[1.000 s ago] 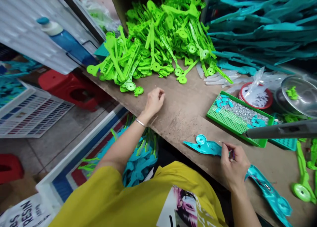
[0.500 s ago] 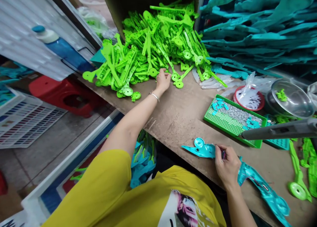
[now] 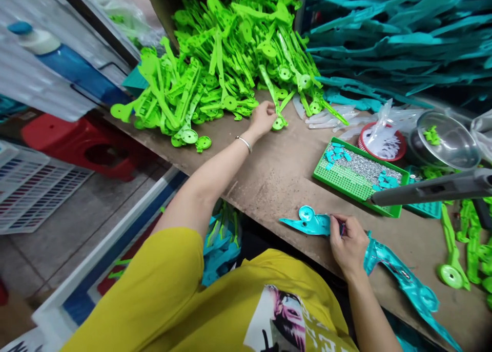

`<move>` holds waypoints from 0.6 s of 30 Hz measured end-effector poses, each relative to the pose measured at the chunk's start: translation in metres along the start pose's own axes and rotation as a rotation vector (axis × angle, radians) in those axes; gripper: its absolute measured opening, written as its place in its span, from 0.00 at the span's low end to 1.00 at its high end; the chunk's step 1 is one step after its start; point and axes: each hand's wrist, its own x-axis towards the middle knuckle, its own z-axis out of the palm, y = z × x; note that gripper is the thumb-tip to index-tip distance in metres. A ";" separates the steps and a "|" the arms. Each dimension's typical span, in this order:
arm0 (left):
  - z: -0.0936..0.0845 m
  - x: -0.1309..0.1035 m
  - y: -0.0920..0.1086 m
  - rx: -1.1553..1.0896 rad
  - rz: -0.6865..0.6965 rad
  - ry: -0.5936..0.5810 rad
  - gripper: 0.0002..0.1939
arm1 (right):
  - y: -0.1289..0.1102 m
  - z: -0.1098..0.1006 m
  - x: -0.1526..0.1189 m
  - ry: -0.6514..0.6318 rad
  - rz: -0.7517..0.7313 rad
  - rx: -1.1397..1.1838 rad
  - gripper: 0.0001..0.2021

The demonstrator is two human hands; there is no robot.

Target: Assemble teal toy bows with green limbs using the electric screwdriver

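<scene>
- Here's my left hand (image 3: 263, 117), upper middle of the frame, fingers bent and narrow beside a green part (image 3: 277, 124) at the front edge of the green pile (image 3: 223, 49); whether they grip it, I can't tell.
- Lower right, my right hand (image 3: 349, 239) is closed on a turquoise piece (image 3: 307, 223) along the bench (image 3: 284, 180).
- Step in hand, I'd judge: picking out that green part.
- Next move calls for a firm pinch, then lifting it clear of its neighbours, right hand steady.
</scene>
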 end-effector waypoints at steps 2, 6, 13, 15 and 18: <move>0.010 -0.020 0.006 0.011 0.011 -0.091 0.15 | 0.000 0.000 0.000 -0.003 0.006 0.006 0.11; 0.026 -0.055 0.018 -0.004 0.076 -0.173 0.08 | 0.001 -0.001 -0.001 -0.002 -0.001 -0.001 0.11; -0.028 -0.035 0.009 0.148 0.062 0.298 0.08 | 0.002 -0.001 -0.001 -0.006 0.007 0.001 0.12; -0.056 -0.021 0.000 0.215 -0.064 0.442 0.13 | 0.002 -0.001 -0.001 -0.001 0.000 0.001 0.11; -0.090 -0.013 -0.009 0.256 -0.147 0.461 0.21 | 0.002 0.000 -0.001 0.003 -0.005 0.004 0.11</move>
